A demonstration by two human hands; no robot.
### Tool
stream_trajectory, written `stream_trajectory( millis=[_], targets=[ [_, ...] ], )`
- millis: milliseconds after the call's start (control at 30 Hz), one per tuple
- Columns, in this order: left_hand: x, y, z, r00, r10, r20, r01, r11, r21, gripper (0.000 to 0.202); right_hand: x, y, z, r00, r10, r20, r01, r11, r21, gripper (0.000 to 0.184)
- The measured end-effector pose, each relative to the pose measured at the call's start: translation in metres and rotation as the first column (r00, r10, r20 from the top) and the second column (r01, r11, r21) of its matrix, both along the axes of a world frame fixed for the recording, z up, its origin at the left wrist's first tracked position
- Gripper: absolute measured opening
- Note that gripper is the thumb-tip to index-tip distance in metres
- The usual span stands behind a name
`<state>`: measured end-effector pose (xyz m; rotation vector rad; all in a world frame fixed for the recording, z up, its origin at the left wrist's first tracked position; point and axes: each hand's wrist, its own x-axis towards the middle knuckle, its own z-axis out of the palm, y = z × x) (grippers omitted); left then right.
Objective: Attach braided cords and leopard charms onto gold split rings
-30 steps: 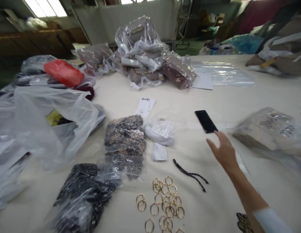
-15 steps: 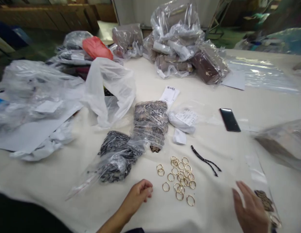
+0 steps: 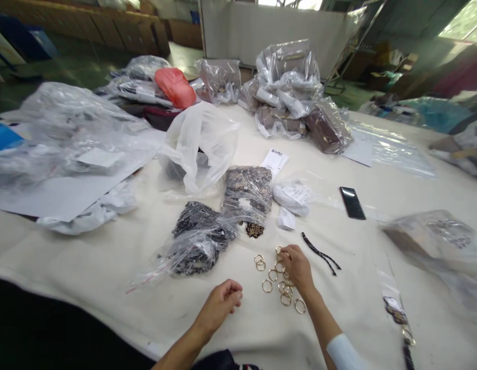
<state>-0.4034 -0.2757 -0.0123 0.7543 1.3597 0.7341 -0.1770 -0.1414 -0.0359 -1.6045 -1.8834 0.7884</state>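
Observation:
Several gold rings (image 3: 272, 275) lie loosely grouped on the white-covered table. My right hand (image 3: 296, 264) is over them, its fingertips pinched on a gold ring (image 3: 279, 250) at the far edge of the group; the hand hides part of the pile. To the left of the rings, my left hand (image 3: 223, 303) rests with loosely curled fingers, thumb and fingers slightly apart, and nothing visible in it. A black braided cord (image 3: 319, 253) lies right of my right hand. Farther right is a leopard-print piece (image 3: 395, 311) with a gold ring and a dark strap.
Beyond my hands are a bag of black cords (image 3: 197, 239) and a bag of leopard-print pieces (image 3: 248, 192). A phone (image 3: 353, 203) lies at right. An open white plastic bag (image 3: 202, 144) stands behind, with plastic-wrapped handbags (image 3: 288, 92) piled at the back.
My right hand has moved left from beside the leopard-print piece to the gold rings and closed its fingertips there. My left hand has kept its pose. The camera view has shifted.

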Motion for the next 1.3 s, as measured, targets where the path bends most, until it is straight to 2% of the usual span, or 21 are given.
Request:
stream_trajectory(
  millis=[133,300,467,533,667,833,900,1000,1100,1200,1300],
  targets=[
    [0.01,0.017,0.014,1.0,-0.017,-0.002,0.017,0.996,0.091,0.022,-0.002,-0.026,0.035,0.985,-0.103,-0.14,0.083,0.986,-0.142,0.031],
    [0.037,0.041,0.045,0.998,-0.054,0.045,0.04,0.966,0.255,0.031,-0.015,-0.065,0.081,0.953,-0.128,-0.276,0.043,0.955,-0.293,0.031],
    [0.047,0.046,0.064,0.997,-0.027,0.069,0.003,0.946,0.324,0.022,-0.023,-0.084,0.104,0.924,-0.132,-0.36,0.012,0.948,-0.317,0.029],
    [0.046,0.044,0.069,0.993,-0.034,0.116,-0.004,0.952,0.305,0.02,-0.024,-0.088,0.107,0.879,-0.159,-0.45,-0.007,0.939,-0.344,0.027],
    [0.044,0.038,0.077,0.987,-0.036,0.16,-0.013,0.956,0.292,0.023,-0.03,-0.095,0.105,0.666,-0.28,-0.691,-0.087,0.891,-0.445,0.026],
    [0.043,0.033,0.085,0.998,-0.055,0.004,0.048,0.902,0.43,0.024,-0.034,-0.102,0.104,0.48,-0.405,-0.778,-0.251,0.786,-0.564,0.029],
    [0.044,0.03,0.086,0.995,-0.078,-0.055,0.095,0.885,0.456,0.024,-0.034,-0.103,0.104,0.414,-0.431,-0.802,-0.29,0.772,-0.565,0.026],
    [0.046,0.026,0.088,0.991,-0.09,-0.095,0.124,0.884,0.451,0.026,-0.032,-0.107,0.103,0.396,-0.408,-0.823,-0.284,0.798,-0.532,0.025],
    [0.048,0.026,0.088,0.995,-0.079,-0.063,0.099,0.904,0.416,0.025,-0.034,-0.11,0.1,0.406,-0.399,-0.822,-0.244,0.819,-0.519,0.025],
    [0.05,0.029,0.084,0.991,-0.061,0.115,0.023,0.952,0.307,0.025,-0.037,-0.113,0.098,0.45,-0.366,-0.815,-0.218,0.84,-0.497,0.026],
    [0.052,0.033,0.078,0.953,0.0,0.302,-0.059,0.981,0.187,0.026,-0.04,-0.115,0.099,0.549,-0.247,-0.798,-0.202,0.887,-0.414,0.02]
  ],
)
